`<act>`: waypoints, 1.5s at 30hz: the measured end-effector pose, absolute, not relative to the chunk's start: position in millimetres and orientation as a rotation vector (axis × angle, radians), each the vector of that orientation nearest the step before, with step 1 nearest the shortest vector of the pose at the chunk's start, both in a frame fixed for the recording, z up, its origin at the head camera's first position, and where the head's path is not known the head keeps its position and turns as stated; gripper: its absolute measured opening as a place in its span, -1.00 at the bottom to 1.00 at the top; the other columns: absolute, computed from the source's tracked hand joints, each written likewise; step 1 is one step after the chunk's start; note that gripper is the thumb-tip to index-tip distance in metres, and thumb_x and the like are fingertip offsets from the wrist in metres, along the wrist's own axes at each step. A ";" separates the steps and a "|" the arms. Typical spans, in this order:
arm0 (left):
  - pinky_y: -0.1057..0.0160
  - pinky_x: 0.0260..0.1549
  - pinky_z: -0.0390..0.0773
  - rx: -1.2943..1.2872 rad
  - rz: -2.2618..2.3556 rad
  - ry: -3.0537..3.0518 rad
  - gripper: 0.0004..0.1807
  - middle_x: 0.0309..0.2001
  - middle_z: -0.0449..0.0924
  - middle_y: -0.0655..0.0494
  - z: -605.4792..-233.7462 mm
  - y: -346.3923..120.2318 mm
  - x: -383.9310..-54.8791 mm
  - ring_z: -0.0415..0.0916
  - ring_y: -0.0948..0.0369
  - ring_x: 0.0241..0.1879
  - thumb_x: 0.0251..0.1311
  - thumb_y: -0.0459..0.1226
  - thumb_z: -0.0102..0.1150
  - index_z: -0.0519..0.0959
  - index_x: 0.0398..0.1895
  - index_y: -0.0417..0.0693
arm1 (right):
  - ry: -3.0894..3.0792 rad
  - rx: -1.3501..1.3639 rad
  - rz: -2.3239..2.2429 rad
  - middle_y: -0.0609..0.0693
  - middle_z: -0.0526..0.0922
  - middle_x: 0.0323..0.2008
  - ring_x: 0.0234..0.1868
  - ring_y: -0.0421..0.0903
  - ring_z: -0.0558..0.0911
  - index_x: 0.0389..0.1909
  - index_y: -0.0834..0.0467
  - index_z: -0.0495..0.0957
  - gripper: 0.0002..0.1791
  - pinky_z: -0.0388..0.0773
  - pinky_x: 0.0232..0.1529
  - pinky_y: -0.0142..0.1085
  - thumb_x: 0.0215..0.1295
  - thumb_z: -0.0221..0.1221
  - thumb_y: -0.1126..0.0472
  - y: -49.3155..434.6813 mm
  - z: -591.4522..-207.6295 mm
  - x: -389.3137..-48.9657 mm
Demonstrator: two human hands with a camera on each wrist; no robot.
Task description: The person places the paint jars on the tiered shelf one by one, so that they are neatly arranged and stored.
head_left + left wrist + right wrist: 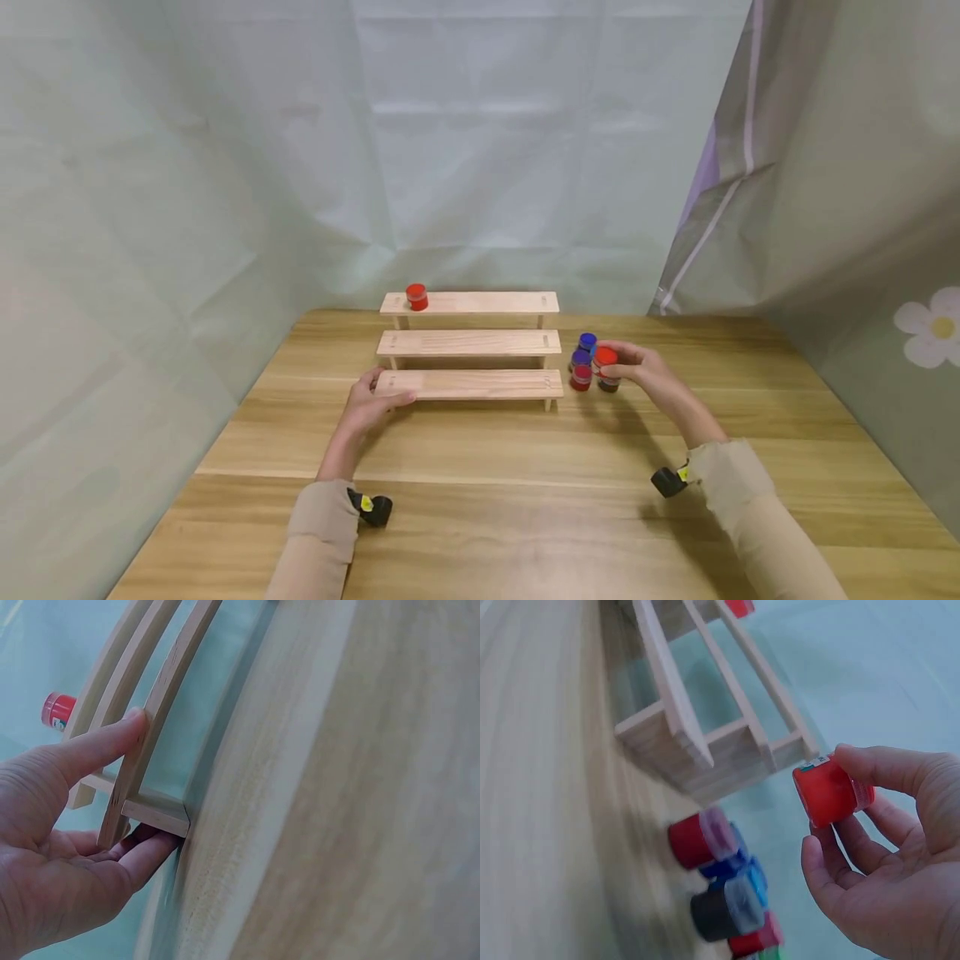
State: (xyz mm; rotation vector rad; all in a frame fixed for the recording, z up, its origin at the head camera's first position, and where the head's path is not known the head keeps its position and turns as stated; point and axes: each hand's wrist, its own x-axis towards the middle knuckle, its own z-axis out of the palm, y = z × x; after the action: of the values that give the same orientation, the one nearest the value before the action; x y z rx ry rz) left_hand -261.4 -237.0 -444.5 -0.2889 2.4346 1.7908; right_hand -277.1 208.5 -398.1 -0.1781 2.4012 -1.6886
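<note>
A three-step wooden rack (pixel 468 342) stands on the table. My left hand (pixel 367 407) grips the left end of its lowest step; in the left wrist view the thumb lies on the front board (pixel 159 705) and the fingers are beneath, by the leg. A small red paint jar (pixel 826 796) is pinched between thumb and fingers of my right hand (pixel 656 385), raised above a cluster of jars right of the rack. That cluster includes a crimson jar (pixel 697 838), a black jar (pixel 721 911) and blue jars (pixel 587 341). Another red jar (pixel 417 297) sits on the top step, toward the left.
In the right wrist view a further red jar (pixel 754 939) and a bit of green show low in the cluster. Pale cloth (pixel 480 150) hangs behind the wooden table (pixel 480 517) and along both sides. A flower-print sheet (pixel 855 275) hangs at right.
</note>
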 end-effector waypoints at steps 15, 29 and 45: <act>-0.11 0.48 0.01 -0.282 1.768 2.450 0.11 0.53 -0.15 -0.33 -445.5 -238.8 -260.3 -0.11 -0.18 0.51 0.06 -0.21 0.41 -0.13 0.53 -0.29 | 2.385 -0.267 -1.691 0.28 0.47 0.26 0.08 -0.04 0.55 0.39 0.20 0.31 -0.37 0.34 0.32 0.05 0.30 0.20 0.25 151.1 -364.7 -303.7; -0.12 0.46 0.05 -0.280 1.827 2.441 0.10 0.51 -0.10 -0.35 -445.1 -239.9 -258.5 -0.05 -0.18 0.48 0.03 -0.24 0.43 -0.09 0.51 -0.33 | 2.286 -0.336 -1.737 0.16 0.50 0.24 0.21 0.06 0.50 0.36 0.09 0.37 -0.40 0.31 0.37 0.04 0.29 0.23 0.24 101.1 -342.5 -330.5; -0.17 0.44 0.08 -0.247 1.847 2.451 0.09 0.48 -0.07 -0.43 -443.4 -232.2 -254.4 -0.02 -0.24 0.45 0.02 -0.25 0.44 -0.07 0.48 -0.41 | 2.326 -0.397 -1.706 0.23 0.51 0.20 0.15 0.08 0.52 0.33 0.11 0.40 -0.43 0.35 0.29 0.04 0.29 0.23 0.27 75.4 -338.3 -348.8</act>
State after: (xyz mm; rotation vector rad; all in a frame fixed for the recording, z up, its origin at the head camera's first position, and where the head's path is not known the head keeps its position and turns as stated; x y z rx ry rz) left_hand -254.4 -232.2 -443.4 -0.2466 2.4513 1.8470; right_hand -348.8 75.4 -338.3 -0.3974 2.3264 -1.7059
